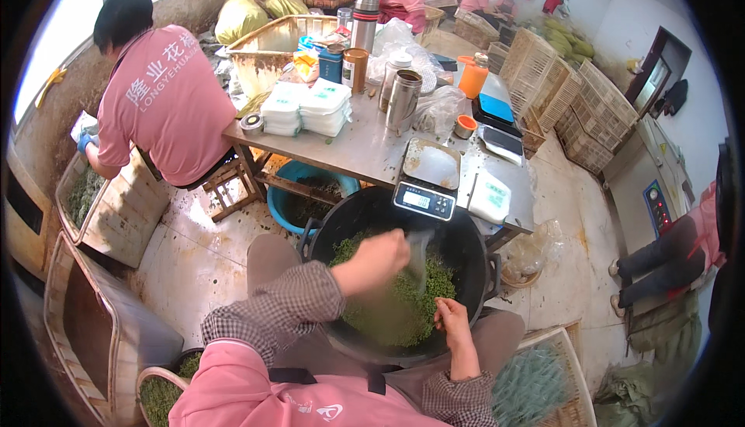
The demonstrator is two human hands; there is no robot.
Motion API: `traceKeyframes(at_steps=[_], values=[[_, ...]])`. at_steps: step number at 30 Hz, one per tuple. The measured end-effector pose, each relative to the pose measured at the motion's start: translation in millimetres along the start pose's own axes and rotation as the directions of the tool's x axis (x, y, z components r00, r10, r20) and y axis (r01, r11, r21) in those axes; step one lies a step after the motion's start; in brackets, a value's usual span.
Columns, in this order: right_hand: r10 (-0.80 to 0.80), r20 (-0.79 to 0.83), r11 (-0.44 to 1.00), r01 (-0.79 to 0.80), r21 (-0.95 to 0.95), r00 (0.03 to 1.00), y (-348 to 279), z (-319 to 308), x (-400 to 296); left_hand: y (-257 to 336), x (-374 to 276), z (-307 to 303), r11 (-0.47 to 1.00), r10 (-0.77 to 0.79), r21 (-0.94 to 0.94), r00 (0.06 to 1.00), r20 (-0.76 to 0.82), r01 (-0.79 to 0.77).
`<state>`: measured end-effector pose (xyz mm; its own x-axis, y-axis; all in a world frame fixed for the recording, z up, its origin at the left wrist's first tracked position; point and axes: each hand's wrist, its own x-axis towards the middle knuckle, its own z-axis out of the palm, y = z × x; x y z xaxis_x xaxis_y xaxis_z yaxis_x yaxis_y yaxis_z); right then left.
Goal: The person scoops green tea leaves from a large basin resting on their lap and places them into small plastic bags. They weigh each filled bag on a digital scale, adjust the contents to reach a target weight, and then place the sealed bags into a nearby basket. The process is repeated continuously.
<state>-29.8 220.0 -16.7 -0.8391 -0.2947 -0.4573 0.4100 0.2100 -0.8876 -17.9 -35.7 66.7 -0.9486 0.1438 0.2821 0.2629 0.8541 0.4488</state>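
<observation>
My left hand [375,259], blurred by motion, is closed in a fist above a large black tub [326,238] between my knees. A clear plastic bag [420,255], also blurred, hangs at its fingers. Small green plant pieces [439,278] lie in the tub. Over the tub's near right part is my right hand [457,325], its thumb and fingers drawn together; whether anything is between them cannot be made out. A digital scale [425,199] overhangs the table edge beyond both hands, with a white packet [490,195] to its right.
The metal table [366,156] carries packet stacks [326,107], steel flasks [403,101] and an orange bottle [474,75]. A blue basin [285,194] sits beneath. At my right is a crate of clear bags [532,383]. A co-worker [166,107] sits left; another person [669,258] stands right.
</observation>
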Motion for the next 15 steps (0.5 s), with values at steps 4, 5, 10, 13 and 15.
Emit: traceKeyframes(at_steps=[4,5,10,13,15], values=[[-0.037,-0.028,0.988,0.032,-0.154,0.999,42.1,5.8,25.5,3.3,102.6,-29.8,0.984,-0.017,-0.159,0.843,-0.537,-0.082],[-0.110,-0.008,0.967,0.105,-0.234,0.994,61.1,4.1,35.0,5.2,128.8,-32.7,0.983,0.022,-0.129,0.779,-0.627,-0.131],[-0.249,0.117,0.609,0.250,-0.753,0.961,51.5,24.5,21.1,-47.0,200.1,15.8,0.994,-0.007,0.079,0.791,-0.612,0.069],[-0.129,0.110,0.509,0.161,-0.845,0.985,32.1,29.9,17.4,-73.4,174.5,51.8,0.938,-0.123,0.272,0.941,-0.317,0.215],[-0.252,0.022,0.520,0.154,-0.840,0.967,37.3,19.8,12.3,-34.9,136.4,43.0,0.979,-0.049,0.163,0.920,-0.389,0.121]])
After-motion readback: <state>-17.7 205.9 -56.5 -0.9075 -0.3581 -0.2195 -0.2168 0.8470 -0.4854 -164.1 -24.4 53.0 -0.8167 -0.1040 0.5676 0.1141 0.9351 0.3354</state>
